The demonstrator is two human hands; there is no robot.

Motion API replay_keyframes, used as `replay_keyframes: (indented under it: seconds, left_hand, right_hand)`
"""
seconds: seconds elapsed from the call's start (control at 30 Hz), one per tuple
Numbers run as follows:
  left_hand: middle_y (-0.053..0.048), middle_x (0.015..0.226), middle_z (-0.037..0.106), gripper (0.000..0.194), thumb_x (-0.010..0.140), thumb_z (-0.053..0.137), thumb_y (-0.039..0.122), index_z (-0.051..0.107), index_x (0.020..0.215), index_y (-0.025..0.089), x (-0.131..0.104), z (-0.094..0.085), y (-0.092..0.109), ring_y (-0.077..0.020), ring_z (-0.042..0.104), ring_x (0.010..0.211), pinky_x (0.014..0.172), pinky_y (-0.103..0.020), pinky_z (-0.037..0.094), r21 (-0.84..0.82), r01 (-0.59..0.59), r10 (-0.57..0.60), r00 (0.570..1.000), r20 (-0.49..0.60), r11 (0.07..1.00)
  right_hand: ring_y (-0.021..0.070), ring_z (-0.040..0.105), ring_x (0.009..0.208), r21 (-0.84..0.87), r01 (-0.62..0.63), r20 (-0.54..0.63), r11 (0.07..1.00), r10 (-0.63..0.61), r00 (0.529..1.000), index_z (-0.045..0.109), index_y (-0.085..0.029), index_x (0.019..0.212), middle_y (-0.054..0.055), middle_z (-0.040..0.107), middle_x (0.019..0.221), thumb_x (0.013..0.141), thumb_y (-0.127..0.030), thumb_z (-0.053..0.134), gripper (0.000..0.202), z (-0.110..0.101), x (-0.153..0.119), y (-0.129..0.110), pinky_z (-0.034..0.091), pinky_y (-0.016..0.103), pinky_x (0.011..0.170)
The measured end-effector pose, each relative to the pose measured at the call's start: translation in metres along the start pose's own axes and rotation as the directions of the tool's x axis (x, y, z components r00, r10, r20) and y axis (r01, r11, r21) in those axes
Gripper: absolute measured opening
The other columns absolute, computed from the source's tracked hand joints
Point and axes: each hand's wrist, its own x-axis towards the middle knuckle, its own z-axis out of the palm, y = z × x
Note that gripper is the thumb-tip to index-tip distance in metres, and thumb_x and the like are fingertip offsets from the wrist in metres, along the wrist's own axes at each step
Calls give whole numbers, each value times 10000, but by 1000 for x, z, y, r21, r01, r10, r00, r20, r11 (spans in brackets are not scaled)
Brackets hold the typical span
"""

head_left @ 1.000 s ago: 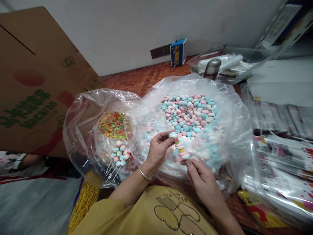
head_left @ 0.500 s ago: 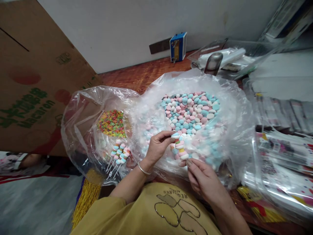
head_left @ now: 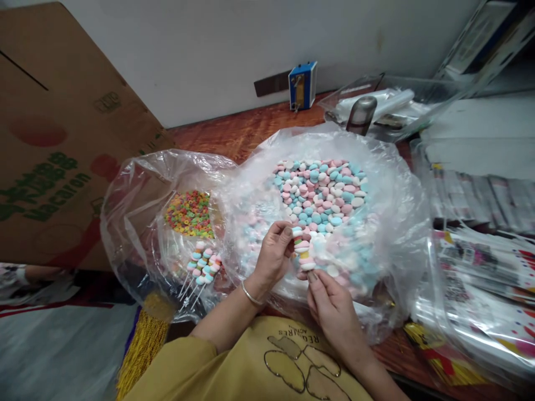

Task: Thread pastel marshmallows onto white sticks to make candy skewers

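Note:
A skewer of stacked candies (head_left: 304, 253), with pink, white and yellow pieces, is between my hands. My left hand (head_left: 273, 253) has its fingers closed around the upper end. At the lower end my right hand (head_left: 332, 301) pinches the skewer. Behind them, a large clear bag (head_left: 393, 184) lies open with many pink, blue and white candies (head_left: 320, 192) in it. Left of it, a smaller clear bag (head_left: 137, 184) holds colorful small rings (head_left: 190, 213). Several finished candy skewers (head_left: 204, 264) lie at its near side, their white sticks pointing toward me.
A tall cardboard box (head_left: 62, 139) stands at the left. A blue box (head_left: 302, 85) and a metallic-topped cylinder (head_left: 361, 115) are at the back of the wooden table (head_left: 217, 136). Printed plastic packaging (head_left: 485, 278) covers the right side.
My left hand has shifted slightly right, its fingers now wrapped further around the skewer's upper end. My right hand and the skewer's lower end have moved a little left.

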Motion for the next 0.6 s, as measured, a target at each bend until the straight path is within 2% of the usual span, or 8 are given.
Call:
replay_keyframes:
  seconds: [0.17, 0.3, 0.47, 0.6]
  left_hand:
    - [13, 844, 635, 300, 814, 776, 316, 545, 972, 207, -5, 16, 2, -122, 654, 724, 744, -272, 536, -150, 69, -71, 997, -7, 986]
    - [11, 858, 580, 297, 794, 687, 268, 601, 1068, 193, -9, 20, 5, -96, 578, 670, 702, -261, 527, -209, 114, -111, 994, 26, 971]
    - [-23, 925, 586, 230, 783, 673, 325, 593, 954, 193, -12, 21, 9, -150, 625, 745, 589, -237, 482, -155, 146, -134, 987, 84, 977]
    - [4, 876, 551, 262, 895, 637, 451, 547, 892, 205, -16, 26, 5, -101, 552, 636, 564, -229, 462, -143, 83, -74, 995, 72, 986]
  right_hand:
    - [105, 317, 445, -81, 76, -28, 994, -79, 996, 521, -226, 784, -74, 380, 531, 998, -571, 464, 410, 4, 2, 4, 235, 237, 413]
    - [116, 338, 462, -99, 90, -30, 991, -94, 995, 560, -211, 847, -71, 395, 552, 1010, -536, 455, 378, 5, 1, 6, 258, 241, 430]
    - [126, 376, 489, -183, 142, -51, 973, -154, 987, 583, -202, 861, -60, 431, 583, 1031, -476, 441, 352, 4, 0, 4, 304, 242, 457]
    - [134, 458, 532, -325, 263, -69, 908, -300, 951, 545, -216, 788, -38, 498, 621, 1038, -386, 437, 321, 3, 0, -1, 362, 234, 497]
